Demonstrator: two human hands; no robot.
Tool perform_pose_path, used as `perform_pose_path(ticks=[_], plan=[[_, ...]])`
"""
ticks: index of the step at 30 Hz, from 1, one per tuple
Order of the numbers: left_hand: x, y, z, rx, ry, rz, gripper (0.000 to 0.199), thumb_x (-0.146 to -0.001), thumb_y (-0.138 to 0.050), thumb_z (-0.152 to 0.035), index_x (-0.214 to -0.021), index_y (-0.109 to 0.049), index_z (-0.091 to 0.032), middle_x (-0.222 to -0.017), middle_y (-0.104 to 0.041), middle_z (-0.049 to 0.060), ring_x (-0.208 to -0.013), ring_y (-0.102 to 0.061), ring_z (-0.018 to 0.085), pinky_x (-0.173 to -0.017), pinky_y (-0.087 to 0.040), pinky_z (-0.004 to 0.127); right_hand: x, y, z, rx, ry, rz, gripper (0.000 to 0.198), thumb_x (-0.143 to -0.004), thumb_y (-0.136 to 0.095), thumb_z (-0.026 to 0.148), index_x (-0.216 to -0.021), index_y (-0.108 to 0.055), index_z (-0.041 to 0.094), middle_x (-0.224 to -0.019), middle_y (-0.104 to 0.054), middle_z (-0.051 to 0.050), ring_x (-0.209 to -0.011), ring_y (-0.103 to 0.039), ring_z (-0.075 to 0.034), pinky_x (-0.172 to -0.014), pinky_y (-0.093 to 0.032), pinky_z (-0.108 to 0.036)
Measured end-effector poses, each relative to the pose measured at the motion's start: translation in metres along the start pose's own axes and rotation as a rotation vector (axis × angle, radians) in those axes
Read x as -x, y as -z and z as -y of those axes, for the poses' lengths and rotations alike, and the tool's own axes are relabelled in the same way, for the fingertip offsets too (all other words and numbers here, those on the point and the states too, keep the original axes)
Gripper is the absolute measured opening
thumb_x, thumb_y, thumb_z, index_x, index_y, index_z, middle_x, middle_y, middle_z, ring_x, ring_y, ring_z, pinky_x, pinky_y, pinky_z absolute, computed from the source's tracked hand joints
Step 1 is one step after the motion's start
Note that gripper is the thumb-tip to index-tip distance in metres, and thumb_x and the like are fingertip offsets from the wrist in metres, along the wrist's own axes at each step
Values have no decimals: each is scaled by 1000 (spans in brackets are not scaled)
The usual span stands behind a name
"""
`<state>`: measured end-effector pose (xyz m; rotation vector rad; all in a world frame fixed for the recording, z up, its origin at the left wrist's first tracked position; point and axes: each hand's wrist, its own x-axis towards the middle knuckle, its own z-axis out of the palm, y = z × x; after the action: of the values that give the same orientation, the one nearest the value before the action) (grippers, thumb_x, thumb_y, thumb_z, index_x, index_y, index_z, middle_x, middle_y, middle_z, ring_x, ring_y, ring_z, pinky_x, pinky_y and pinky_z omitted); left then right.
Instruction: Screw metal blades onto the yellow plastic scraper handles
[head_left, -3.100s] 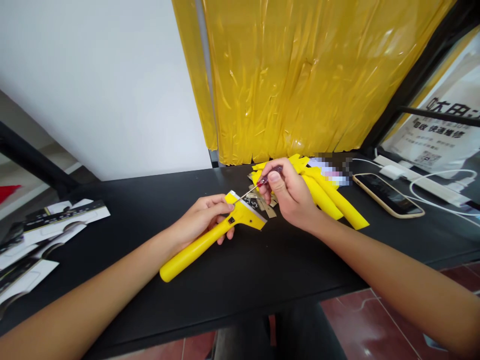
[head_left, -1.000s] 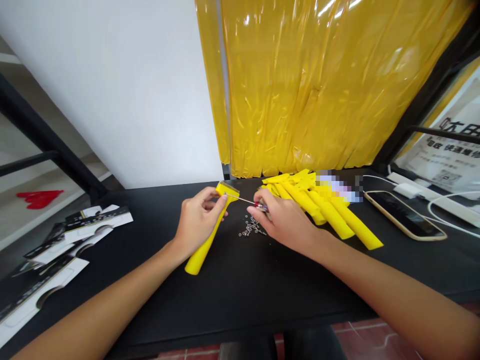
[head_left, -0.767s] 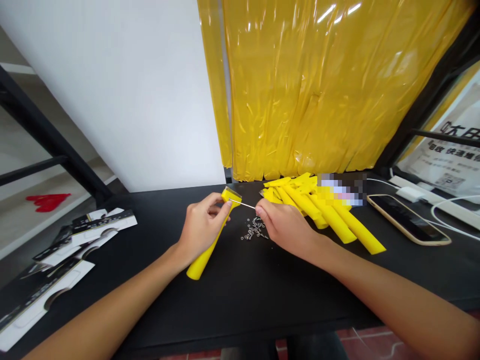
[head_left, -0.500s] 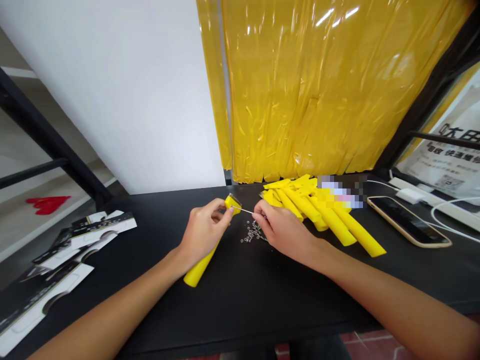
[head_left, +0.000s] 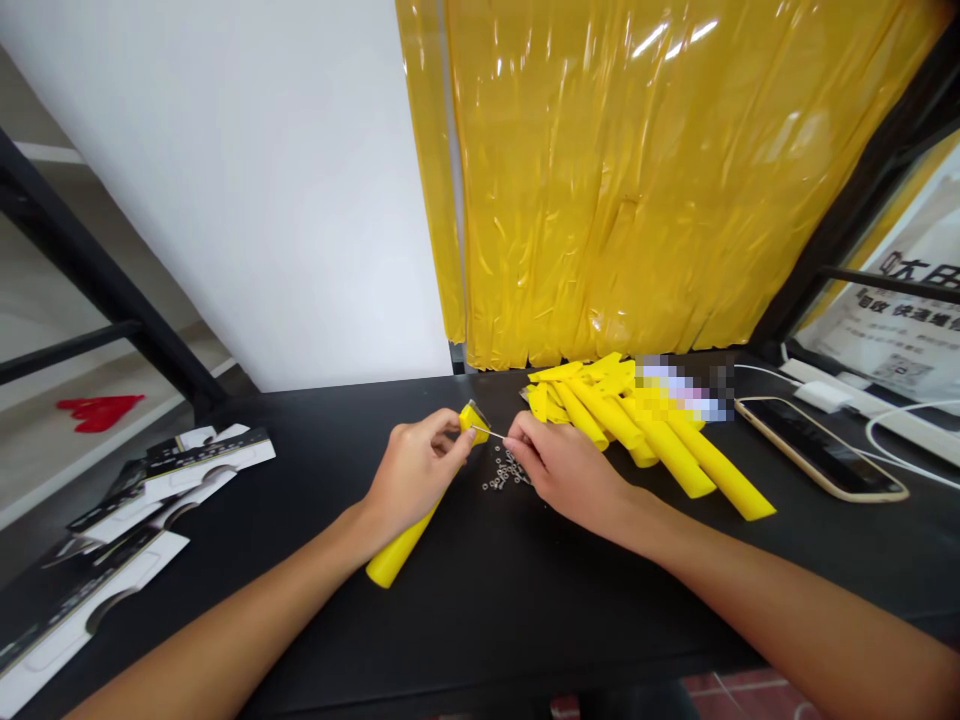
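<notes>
My left hand (head_left: 420,465) is closed around a yellow scraper (head_left: 403,550) with a long tubular handle. The scraper's head points away from me and has a thin metal blade along its far edge. In my right hand (head_left: 566,465), thumb and fingers pinch a thin metal rod like a screwdriver shaft (head_left: 489,432). The rod's far end meets the scraper's head beside my left thumb; its other end is hidden in my fingers. Small metal nuts (head_left: 501,472) lie scattered on the black tabletop (head_left: 480,610), between my hands and partly behind my right hand.
Several yellow handles and flat yellow pieces (head_left: 667,445) are heaped at the back right. Farther right lie a phone (head_left: 821,448) and a white power strip with cables (head_left: 870,410). Printed cardboard sleeves (head_left: 135,570) are stacked at left. A yellow plastic curtain (head_left: 615,190) hangs behind.
Both hands still hold the scraper and the rod together. The scraper's head and my left hand sit slightly farther right and lower in view; the whole view has shifted a little.
</notes>
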<state>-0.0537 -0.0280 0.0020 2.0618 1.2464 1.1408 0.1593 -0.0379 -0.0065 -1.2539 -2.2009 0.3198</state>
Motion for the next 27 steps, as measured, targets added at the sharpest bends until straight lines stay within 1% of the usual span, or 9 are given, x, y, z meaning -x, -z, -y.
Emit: perform_pose_path(ticks=[3, 6, 10, 13, 16, 19, 21, 23, 27], plan=[[1, -1, 0, -25, 3, 13, 14, -89, -67, -35, -89, -71, -21, -70, -72, 1, -59, -64, 17, -56, -49, 26, -1, 2, -2, 68, -5, 13, 20, -103, -39, 30, -94, -56, 23, -76, -65, -2, -71, -63, -20, -64, -38, -31], [1, 0, 1, -97, 1, 27, 16, -92, -63, -35, -91, -69, -20, -73, -73, 2, -62, -67, 16, -59, -50, 25, -2, 1, -5, 13, 0, -15, 20, -102, -43, 32, -92, -59, 24, -81, -64, -2, -76, -62, -19, -69, -41, -31], [-1, 0, 4, -74, 0, 8, 16, -93, -62, -35, -89, -67, -20, -74, -73, 1, -65, -70, 17, -61, -52, 25, -4, -2, -7, -117, -20, -102, 7, -89, -63, 25, -94, -60, 22, -88, -59, -2, -79, -58, -18, -71, -45, -31], [-4, 1, 9, -35, 25, -32, 15, -92, -62, -34, -89, -65, -20, -78, -75, 1, -65, -72, 17, -61, -55, 26, -6, -3, -8, -234, 0, -136, 30, -82, -61, 12, -110, -58, 21, -92, -59, -2, -77, -57, -16, -71, -48, -30], [-5, 0, 14, -23, 29, -44, 16, -93, -62, -35, -91, -65, -20, -82, -75, 1, -65, -72, 17, -63, -56, 26, -7, 0, -8, -313, 61, -189, 38, -85, -55, 9, -120, -55, 21, -91, -60, -2, -79, -59, -16, -76, -50, -30], [-5, 0, 15, -23, 21, -37, 16, -93, -62, -36, -93, -65, -20, -83, -75, 1, -67, -73, 17, -64, -58, 27, -5, 3, -7, -283, 136, -236, 31, -92, -53, 14, -122, -56, 23, -96, -65, -3, -88, -63, -17, -84, -50, -32], [-5, 2, 15, -25, 16, -50, 16, -93, -62, -36, -92, -65, -20, -83, -74, 1, -67, -73, 17, -64, -58, 27, -3, 3, -6, -206, 163, -204, 21, -96, -52, 21, -117, -57, 24, -104, -68, -4, -94, -65, -19, -84, -50, -34], [-6, 4, 14, -27, 15, -67, 16, -92, -62, -36, -92, -64, -20, -83, -74, 1, -68, -73, 18, -63, -58, 27, -1, 3, -4, -140, 130, -136, 14, -99, -50, 29, -111, -57, 24, -102, -71, -4, -90, -67, -21, -77, -49, -34], [-6, 5, 14, -41, 8, -62, 16, -93, -61, -35, -93, -65, -20, -86, -75, 2, -67, -73, 17, -65, -58, 28, 0, 2, -3, -110, 26, -68, 17, -100, -51, 38, -106, -53, 23, -89, -73, -3, -75, -69, -21, -65, -46, -32]])
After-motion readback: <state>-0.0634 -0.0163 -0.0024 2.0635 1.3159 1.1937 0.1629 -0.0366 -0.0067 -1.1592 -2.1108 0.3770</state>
